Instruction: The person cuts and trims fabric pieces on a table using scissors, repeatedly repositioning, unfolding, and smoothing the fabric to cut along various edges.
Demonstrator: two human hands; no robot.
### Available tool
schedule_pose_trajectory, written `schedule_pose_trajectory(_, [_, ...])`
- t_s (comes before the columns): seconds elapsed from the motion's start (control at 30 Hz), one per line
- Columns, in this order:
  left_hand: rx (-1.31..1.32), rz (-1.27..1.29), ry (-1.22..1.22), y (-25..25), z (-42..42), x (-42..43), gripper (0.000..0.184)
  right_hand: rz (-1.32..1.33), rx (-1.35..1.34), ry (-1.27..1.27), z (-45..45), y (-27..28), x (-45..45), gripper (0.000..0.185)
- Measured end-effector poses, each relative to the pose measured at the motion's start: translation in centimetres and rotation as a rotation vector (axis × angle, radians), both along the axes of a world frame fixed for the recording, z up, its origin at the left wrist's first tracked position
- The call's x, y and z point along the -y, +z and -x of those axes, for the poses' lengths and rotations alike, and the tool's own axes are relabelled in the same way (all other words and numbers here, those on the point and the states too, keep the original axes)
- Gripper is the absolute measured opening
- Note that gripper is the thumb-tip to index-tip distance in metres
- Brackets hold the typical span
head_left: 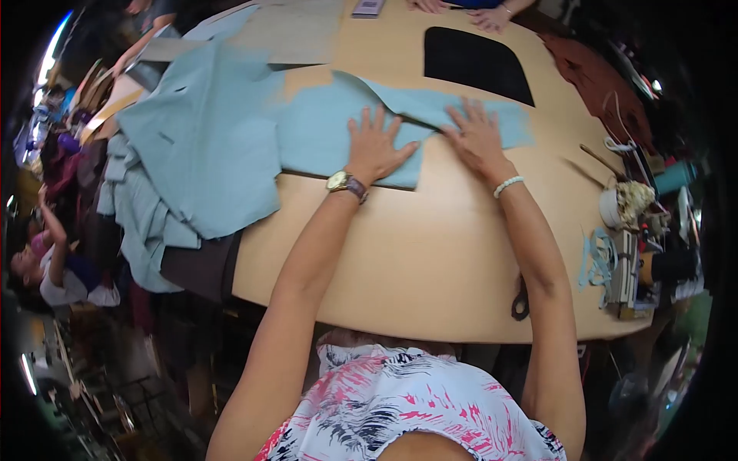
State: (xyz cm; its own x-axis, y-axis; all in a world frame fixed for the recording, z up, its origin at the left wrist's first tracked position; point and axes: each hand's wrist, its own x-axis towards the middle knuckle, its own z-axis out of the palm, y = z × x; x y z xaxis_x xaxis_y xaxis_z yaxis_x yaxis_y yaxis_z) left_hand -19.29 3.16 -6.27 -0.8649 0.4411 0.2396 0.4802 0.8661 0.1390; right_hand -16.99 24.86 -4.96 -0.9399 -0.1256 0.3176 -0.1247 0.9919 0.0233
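Both my hands lie flat on light blue fabric (315,127) spread over the tan table. My left hand (377,150), with a watch at the wrist, presses on the lower layer with its fingers spread. My right hand (478,138), wearing a beaded bracelet, rests at the fabric's right part, fingers apart. Between the hands an edge of the fabric is folded or raised, with a dark gap under it. A larger crumpled blue piece (207,146) lies to the left, partly hanging off the table.
A black panel (477,61) lies beyond my right hand. Scissor handles (520,301) show beside my right forearm. A white container (613,209), blue strips (600,257) and tools crowd the right edge. Another person's hands (488,17) rest at the far edge; more people are at left.
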Motion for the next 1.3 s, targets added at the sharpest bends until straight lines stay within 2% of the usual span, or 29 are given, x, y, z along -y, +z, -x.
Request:
schedule_pose_trajectory(0.03, [-0.014,-0.015,-0.022,-0.1,-0.2,0.2,0.072,-0.058,0.167,-0.213,0.6,0.5,-0.4,0.053])
schedule_pose_trajectory(0.1, [-0.03,-0.022,-0.059,-0.5,-0.8,0.6,0.072,0.064,0.007,-0.552,1.4,-0.1,-2.4,0.05])
schedule_pose_trajectory(0.17, [-0.014,-0.029,-0.063,-0.2,-1.7,1.1,0.072,-0.037,-0.285,-0.609,1.9,0.4,-3.4,0.051])
schedule_pose_trajectory(0.27, [-0.003,-0.057,-0.06,-0.1,-1.9,1.3,0.074,0.115,-0.563,0.002,-0.5,2.7,0.6,0.05])
schedule_pose_trajectory(0.33, [0.012,-0.101,-0.056,0.2,-1.9,1.1,0.076,0.158,-0.239,0.376,-2.9,1.8,4.3,0.051])
schedule_pose_trajectory(0.4, [-0.053,0.003,-0.069,-1.0,-1.2,1.4,0.078,0.164,-0.045,0.484,-4.5,0.8,8.0,0.05])
schedule_pose_trajectory(0.43, [-0.086,0.058,-0.074,-1.5,-1.1,1.5,0.079,0.159,-0.043,0.388,-4.0,-0.1,8.0,0.051])
schedule_pose_trajectory(0.53, [-0.015,-0.113,-0.059,0.2,-1.8,1.2,0.08,0.112,-0.075,0.112,-0.9,-1.1,5.9,0.054])
schedule_pose_trajectory(0.57, [-0.106,-0.105,-0.054,0.5,-1.6,1.1,0.081,0.075,-0.109,0.024,-0.2,-0.7,4.3,0.054])
schedule_pose_trajectory(0.6, [-0.043,-0.059,-0.06,1.8,-1.5,1.0,0.08,0.038,-0.143,-0.064,0.4,-0.2,2.5,0.054])
schedule_pose_trajectory(0.67, [0.083,0.031,-0.072,4.1,-0.5,0.6,0.078,0.061,0.023,0.056,1.0,1.4,-1.8,0.051])
schedule_pose_trajectory(0.7, [-0.026,0.075,-0.08,4.0,0.3,0.2,0.069,0.072,0.106,0.118,1.2,3.0,-3.2,0.05])
schedule_pose_trajectory(0.8, [-0.114,-0.004,-0.11,1.9,3.1,-0.4,0.06,0.289,0.581,-0.1,1.3,8.3,-6.2,0.038])
schedule_pose_trajectory(0.83, [0.014,-0.061,-0.111,1.5,3.0,-0.3,0.056,0.247,0.529,-0.198,1.7,8.4,-7.9,0.037])
schedule_pose_trajectory(0.9, [-0.13,-0.088,-0.04,0.0,3.3,-0.4,0.058,0.165,0.428,-0.394,1.7,7.9,-11.1,0.033])
schedule_pose_trajectory(0.93, [-0.2,-0.101,-0.007,-0.9,3.5,-0.4,0.059,0.094,0.237,-0.422,1.3,6.9,-11.6,0.031])
schedule_pose_trajectory(1.0, [-0.033,-0.049,-0.001,-0.2,3.7,-0.5,0.061,-0.065,-0.145,-0.46,0.7,5.3,-10.6,0.029])
schedule_pose_trajectory(1.03, [0.052,-0.019,0.004,0.0,3.7,-0.6,0.062,-0.028,-0.184,-0.33,0.5,4.3,-9.4,0.036])
schedule_pose_trajectory(1.1, [0.041,-0.008,0.005,-0.3,3.8,-0.6,0.062,-0.02,-0.284,-0.098,-1.2,2.5,-5.4,0.048])
schedule_pose_trajectory(1.23, [0.061,-0.053,-0.01,0.1,3.6,-0.1,0.064,0.108,0.253,-0.295,-2.9,0.2,-5.1,0.061])
schedule_pose_trajectory(1.3, [0.049,-0.037,0.029,-0.2,3.7,0.9,0.064,0.131,0.217,-0.464,-2.6,0.2,-7.2,0.06])
